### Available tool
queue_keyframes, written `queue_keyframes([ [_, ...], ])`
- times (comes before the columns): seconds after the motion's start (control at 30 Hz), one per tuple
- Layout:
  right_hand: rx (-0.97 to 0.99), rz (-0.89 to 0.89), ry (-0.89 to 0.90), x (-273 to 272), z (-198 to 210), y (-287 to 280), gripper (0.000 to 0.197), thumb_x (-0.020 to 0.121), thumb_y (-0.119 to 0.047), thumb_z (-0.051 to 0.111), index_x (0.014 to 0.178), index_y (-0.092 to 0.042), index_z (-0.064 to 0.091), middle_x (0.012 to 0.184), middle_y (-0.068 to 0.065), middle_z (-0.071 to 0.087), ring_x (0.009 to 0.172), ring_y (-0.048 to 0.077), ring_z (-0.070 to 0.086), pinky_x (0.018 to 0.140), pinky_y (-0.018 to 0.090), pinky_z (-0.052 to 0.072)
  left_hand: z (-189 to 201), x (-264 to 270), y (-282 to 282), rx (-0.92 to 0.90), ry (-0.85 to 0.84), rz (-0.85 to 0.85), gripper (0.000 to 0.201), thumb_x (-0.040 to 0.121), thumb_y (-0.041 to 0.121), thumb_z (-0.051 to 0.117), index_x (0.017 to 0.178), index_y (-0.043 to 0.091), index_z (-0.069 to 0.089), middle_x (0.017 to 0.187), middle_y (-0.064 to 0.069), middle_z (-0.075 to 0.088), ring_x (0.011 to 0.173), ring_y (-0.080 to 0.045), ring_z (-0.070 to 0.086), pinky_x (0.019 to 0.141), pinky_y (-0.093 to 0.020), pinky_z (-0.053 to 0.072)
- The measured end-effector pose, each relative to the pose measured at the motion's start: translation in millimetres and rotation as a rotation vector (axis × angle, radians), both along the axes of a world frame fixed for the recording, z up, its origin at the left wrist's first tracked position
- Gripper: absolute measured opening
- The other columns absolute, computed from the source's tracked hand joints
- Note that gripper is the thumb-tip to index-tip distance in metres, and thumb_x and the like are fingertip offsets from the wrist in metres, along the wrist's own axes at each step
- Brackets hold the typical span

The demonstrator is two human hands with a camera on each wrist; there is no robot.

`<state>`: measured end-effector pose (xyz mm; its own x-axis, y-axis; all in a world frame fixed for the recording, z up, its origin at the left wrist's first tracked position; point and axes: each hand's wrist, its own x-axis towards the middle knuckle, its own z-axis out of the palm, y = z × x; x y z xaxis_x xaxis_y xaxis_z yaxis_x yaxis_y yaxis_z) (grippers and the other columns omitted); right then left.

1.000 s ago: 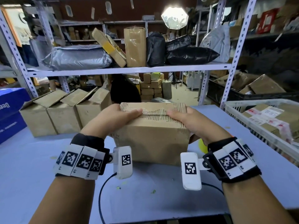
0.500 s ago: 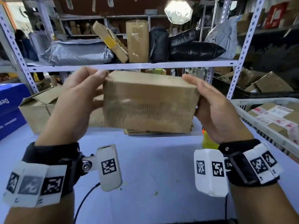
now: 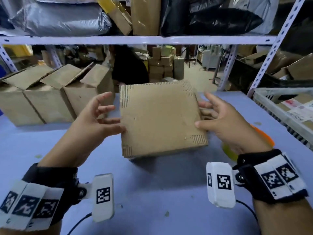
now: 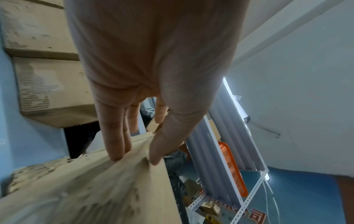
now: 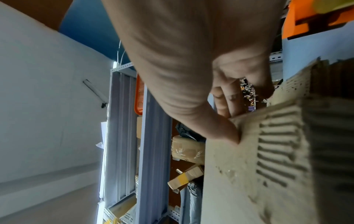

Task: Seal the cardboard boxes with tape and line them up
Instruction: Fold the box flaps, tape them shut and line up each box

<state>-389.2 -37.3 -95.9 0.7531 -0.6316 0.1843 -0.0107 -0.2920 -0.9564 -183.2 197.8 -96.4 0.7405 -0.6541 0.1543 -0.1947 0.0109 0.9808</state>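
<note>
A closed brown cardboard box [image 3: 159, 116] lies on the blue table [image 3: 152, 192] with a plain, scuffed face up; no tape shows on that face. My left hand [image 3: 108, 116] is at its left edge, fingers spread, thumb and fingertips touching the edge. The left wrist view shows the left hand [image 4: 136, 159] with its tips resting on the box [image 4: 95, 189]. On the box's right edge, my right hand [image 3: 208, 111] has its thumb on top and its straight fingers along the side. In the right wrist view, the right hand's [image 5: 229, 121] thumb presses the box [image 5: 268, 166].
Three cardboard boxes with raised flaps [image 3: 50, 95] stand in a row at the back left. An orange and yellow tape dispenser [image 3: 264, 134] lies behind my right wrist. A white basket [image 3: 271, 106] of parcels sits at the right. A loaded shelf [image 3: 135, 39] crosses overhead.
The box was lifted off the table and turned over in both hands, and now it lies on the table with another face up. Both hands have loosened their hold.
</note>
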Motion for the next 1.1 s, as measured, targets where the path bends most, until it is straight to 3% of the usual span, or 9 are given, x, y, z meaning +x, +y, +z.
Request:
queue_keyframes([
  [0.1,-0.020,0.042,0.077,2,1,-7,0.077,0.080,0.019,0.065,0.144,-0.019,0.045,0.110,-0.017,0.065,0.088,-0.008,0.067,0.070,0.014,0.054,-4,10,-9,0.041,0.087,-0.023,0.106,0.051,0.017,0.086,0.147,0.034,0.044,0.128,-0.004,0.066,0.100,-0.016,0.073,0.092,-0.036,0.052],
  [0.17,-0.053,0.067,0.117,0,6,-9,0.068,0.080,0.016,0.067,0.130,-0.028,0.058,0.111,-0.020,0.069,0.098,-0.005,0.066,0.078,0.014,0.053,-3,14,-15,0.078,0.072,-0.043,0.115,0.048,0.024,0.087,0.153,0.030,0.039,0.122,-0.002,0.071,0.098,-0.014,0.073,0.090,-0.033,0.051],
  [0.3,-0.034,0.050,0.151,-3,5,-10,0.076,0.083,0.005,0.071,0.145,-0.033,0.048,0.133,-0.015,0.061,0.116,0.002,0.061,0.101,0.030,0.052,-4,18,-20,0.087,0.030,-0.082,0.109,0.046,0.030,0.088,0.147,0.036,0.045,0.123,-0.001,0.069,0.101,-0.015,0.072,0.090,-0.037,0.052],
  [0.43,0.078,0.122,0.218,-13,0,-12,0.072,0.087,-0.009,0.070,0.139,-0.052,0.044,0.114,-0.015,0.069,0.106,0.015,0.070,0.090,0.053,0.057,-9,18,-16,0.063,0.003,-0.107,0.107,0.045,0.029,0.090,0.143,0.038,0.046,0.123,0.001,0.066,0.104,-0.017,0.072,0.088,-0.039,0.054],
  [0.63,0.335,0.205,0.111,-27,-9,4,0.065,0.089,0.011,0.060,0.143,-0.023,0.047,0.113,0.006,0.074,0.101,0.024,0.072,0.072,0.036,0.060,-6,1,-5,0.048,-0.057,-0.138,0.108,0.053,0.017,0.088,0.148,0.037,0.041,0.130,0.002,0.061,0.108,-0.025,0.070,0.094,-0.045,0.053],
  [0.73,0.292,0.151,0.081,-29,-9,15,0.075,0.086,0.021,0.056,0.147,-0.020,0.041,0.110,0.016,0.069,0.100,0.025,0.069,0.078,0.036,0.059,-3,-8,-1,0.085,-0.168,-0.141,0.109,0.060,0.004,0.093,0.146,0.044,0.039,0.133,0.009,0.054,0.112,-0.023,0.065,0.094,-0.042,0.054],
  [0.83,0.210,0.081,0.090,-33,-8,28,0.084,0.082,0.025,0.055,0.148,-0.024,0.036,0.106,0.009,0.067,0.101,0.023,0.066,0.090,0.045,0.056,-4,-19,1,0.131,-0.305,-0.140,0.109,0.073,-0.007,0.083,0.149,0.048,0.029,0.137,0.014,0.048,0.113,-0.018,0.059,0.083,-0.028,0.056],
  [1.0,0.153,0.089,0.127,-40,-2,38,0.080,0.083,0.016,0.064,0.143,-0.025,0.032,0.119,0.008,0.065,0.106,0.023,0.065,0.094,0.050,0.054,-1,-28,10,0.126,-0.405,-0.166,0.110,0.074,0.015,0.088,0.149,0.051,0.018,0.125,0.020,0.047,0.101,0.009,0.058,0.068,-0.004,0.048],
  [1.1,0.123,0.119,0.061,-40,8,36,0.084,0.084,0.005,0.072,0.146,-0.030,0.027,0.132,0.003,0.060,0.114,0.018,0.065,0.084,0.039,0.058,4,-28,11,0.118,-0.459,-0.144,0.107,0.074,0.019,0.088,0.152,0.042,0.017,0.128,0.023,0.044,0.112,0.004,0.053,0.074,-0.001,0.046],
])
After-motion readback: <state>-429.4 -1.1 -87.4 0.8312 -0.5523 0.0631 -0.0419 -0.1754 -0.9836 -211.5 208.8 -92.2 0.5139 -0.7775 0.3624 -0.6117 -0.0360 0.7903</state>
